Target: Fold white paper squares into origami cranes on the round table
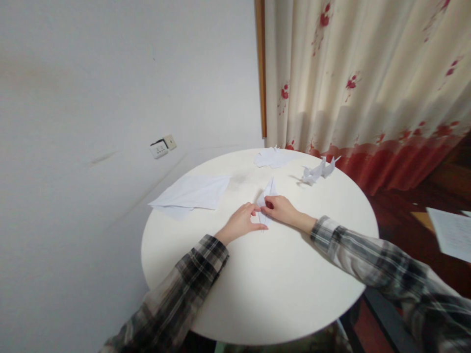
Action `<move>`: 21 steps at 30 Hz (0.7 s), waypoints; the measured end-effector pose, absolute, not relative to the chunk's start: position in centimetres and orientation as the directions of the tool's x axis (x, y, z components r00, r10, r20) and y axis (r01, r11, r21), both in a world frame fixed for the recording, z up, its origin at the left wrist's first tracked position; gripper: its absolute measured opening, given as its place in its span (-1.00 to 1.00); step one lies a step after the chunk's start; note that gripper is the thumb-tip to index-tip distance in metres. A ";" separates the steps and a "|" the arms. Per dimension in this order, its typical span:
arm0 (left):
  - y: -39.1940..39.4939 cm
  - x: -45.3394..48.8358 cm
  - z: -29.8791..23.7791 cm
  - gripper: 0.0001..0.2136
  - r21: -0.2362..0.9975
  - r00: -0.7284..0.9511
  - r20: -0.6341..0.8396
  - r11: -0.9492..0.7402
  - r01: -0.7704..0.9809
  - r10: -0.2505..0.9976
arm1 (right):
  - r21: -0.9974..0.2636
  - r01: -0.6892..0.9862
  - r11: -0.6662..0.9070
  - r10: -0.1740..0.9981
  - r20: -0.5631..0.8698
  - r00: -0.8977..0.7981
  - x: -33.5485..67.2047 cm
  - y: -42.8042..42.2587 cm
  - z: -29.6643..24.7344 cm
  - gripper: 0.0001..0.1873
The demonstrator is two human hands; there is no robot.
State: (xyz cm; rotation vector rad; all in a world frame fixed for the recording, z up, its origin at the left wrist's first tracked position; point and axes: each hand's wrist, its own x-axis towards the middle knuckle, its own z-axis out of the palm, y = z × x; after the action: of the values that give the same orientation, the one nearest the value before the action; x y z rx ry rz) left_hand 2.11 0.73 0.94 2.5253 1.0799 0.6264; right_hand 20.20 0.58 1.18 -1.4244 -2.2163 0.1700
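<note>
A narrow, pointed piece of folded white paper [271,188] lies on the round white table [257,284], its sharp tip facing away from me. My right hand [283,210] pinches it on the right side, with the fingers curled over its middle. From the left, my left hand [241,223] holds the same paper: the thumb rests at its near end and the fingers meet its left edge close to my right fingertips. Part of the folded paper is hidden under the fingers.
White paper sheets [195,192] lie at the table's left edge. Folded paper figures [312,174] stand at the back right, and more paper pieces [270,158] lie at the far edge. Behind are a wall socket [159,149] and a flowered curtain [360,98].
</note>
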 end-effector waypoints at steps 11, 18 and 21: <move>0.2 2.3 1.9 -0.59 0.402 0.654 0.284 -0.706 0.583 0.701 | -0.577 0.639 0.509 0.857 0.410 -0.312 20.2 1.0 0.8 -0.82; 0.2 2.3 1.8 -0.59 0.415 0.657 0.287 -0.709 0.571 0.697 | -0.678 0.555 0.481 0.876 0.397 -0.273 20.0 0.7 0.8 -0.78; 0.2 2.3 1.8 -0.59 0.417 0.656 0.282 -0.705 0.574 0.701 | -0.689 0.550 0.472 0.882 0.382 -0.277 19.9 0.6 0.8 -0.74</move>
State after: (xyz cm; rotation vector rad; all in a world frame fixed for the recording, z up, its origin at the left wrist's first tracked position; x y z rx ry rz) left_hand 2.26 0.23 1.79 2.5835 1.0211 0.6189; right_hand 19.88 0.58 0.76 -1.1882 -1.9624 0.5563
